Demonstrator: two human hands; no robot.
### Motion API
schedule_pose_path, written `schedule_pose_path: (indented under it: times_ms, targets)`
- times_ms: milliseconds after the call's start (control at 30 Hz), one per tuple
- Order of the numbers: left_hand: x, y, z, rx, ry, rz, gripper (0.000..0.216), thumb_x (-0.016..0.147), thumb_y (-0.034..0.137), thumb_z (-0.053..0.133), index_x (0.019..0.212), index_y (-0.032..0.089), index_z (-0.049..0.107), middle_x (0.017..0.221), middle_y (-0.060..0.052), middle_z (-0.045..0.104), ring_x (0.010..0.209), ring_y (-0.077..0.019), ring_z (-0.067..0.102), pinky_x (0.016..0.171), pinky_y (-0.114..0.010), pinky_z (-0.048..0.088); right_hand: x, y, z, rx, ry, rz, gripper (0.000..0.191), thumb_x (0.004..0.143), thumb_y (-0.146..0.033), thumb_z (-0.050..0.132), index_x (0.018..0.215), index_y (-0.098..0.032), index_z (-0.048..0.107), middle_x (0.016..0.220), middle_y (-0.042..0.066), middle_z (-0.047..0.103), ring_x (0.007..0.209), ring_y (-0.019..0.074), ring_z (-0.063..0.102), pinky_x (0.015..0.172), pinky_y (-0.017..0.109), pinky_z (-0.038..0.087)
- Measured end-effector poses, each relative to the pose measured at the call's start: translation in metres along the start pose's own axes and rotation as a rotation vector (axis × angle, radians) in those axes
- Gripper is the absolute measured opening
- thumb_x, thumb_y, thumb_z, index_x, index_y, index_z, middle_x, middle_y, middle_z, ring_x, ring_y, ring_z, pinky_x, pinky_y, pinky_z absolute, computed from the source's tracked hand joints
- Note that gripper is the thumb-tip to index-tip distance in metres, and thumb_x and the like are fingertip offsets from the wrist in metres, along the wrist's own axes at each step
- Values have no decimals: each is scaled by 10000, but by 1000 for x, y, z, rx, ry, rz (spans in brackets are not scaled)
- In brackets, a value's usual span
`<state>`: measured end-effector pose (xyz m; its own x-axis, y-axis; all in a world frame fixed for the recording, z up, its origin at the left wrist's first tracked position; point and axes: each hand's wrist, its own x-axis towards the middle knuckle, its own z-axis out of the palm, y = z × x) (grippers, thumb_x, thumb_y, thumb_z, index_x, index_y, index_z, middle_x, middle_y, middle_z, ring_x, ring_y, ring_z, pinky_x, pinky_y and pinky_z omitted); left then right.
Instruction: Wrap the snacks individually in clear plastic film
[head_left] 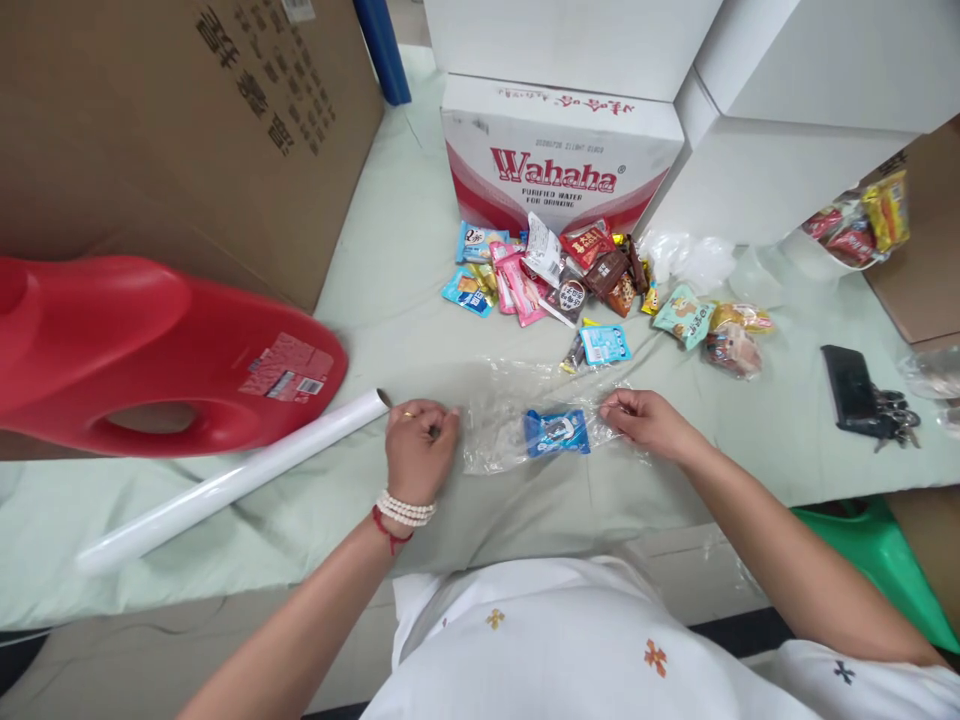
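Note:
A clear plastic bag [499, 440] is stretched flat just above or on the pale green cloth, with a blue snack packet [556, 433] inside it or beneath its film; I cannot tell which. My left hand [421, 450], with a ring and white bead bracelets, is closed at the bag's left edge. At the other end, my right hand [651, 422] pinches the bag's right edge between thumb and fingers. Beyond the bag lies a light blue packet [604, 343], and behind that a pile of assorted wrapped snacks [551, 265].
A white Wahaha carton [559, 160] stands behind the snacks. On the left are a red plastic jug [225, 350], a white roll [240, 480] and a brown carton [187, 130]. To the right sit more packets [684, 316], a filled white tub [847, 235], and keys with a black case [851, 390].

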<state>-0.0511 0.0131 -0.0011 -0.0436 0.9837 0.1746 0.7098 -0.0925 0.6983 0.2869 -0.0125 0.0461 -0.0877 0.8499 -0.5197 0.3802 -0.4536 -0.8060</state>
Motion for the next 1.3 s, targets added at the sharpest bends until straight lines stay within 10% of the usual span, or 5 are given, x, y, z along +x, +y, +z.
schedule_pose_path:
  times_ms: [233,367,700,1000,1300]
  targets:
    - [-15,30,-19,-111,-123,209,558,976,602,444,1346,199,551,1247,-114,700,1258,-285,580,1181,-530,321,2,-11,-1,-92,15,6,361,810,-544,647,836,-184,638,586,-58,486,510,104,411,514,243,322]
    - [-13,31,-1,17,-236,190,301,984,455,510,919,233,703,882,-44,747,1043,-262,651,1127,-528,353,6,-5,-5,-86,5,-17,380,807,-556,647,845,-177,647,616,-48,508,526,104,397,515,244,309]
    - [-10,50,-37,171,410,246,180,931,263,582,1058,234,705,1028,-105,682,1095,-305,629,1035,-531,436,2,-3,-6,-333,92,-114,280,864,-454,587,869,-192,685,740,6,651,655,151,531,620,255,385]
    - [-43,95,29,258,-301,615,371,1010,168,477,1338,225,641,1295,-82,736,1197,-249,639,970,-435,422,4,-1,-14,-465,46,-76,309,930,-454,524,915,-185,676,785,29,663,683,172,560,637,272,409]
    - [-34,91,32,347,-338,572,345,994,193,514,1271,285,699,1199,-119,708,1110,-297,588,893,-461,419,51,-60,10,-1109,189,-469,334,997,-365,545,1204,-162,711,1152,156,698,1191,346,485,941,416,401]
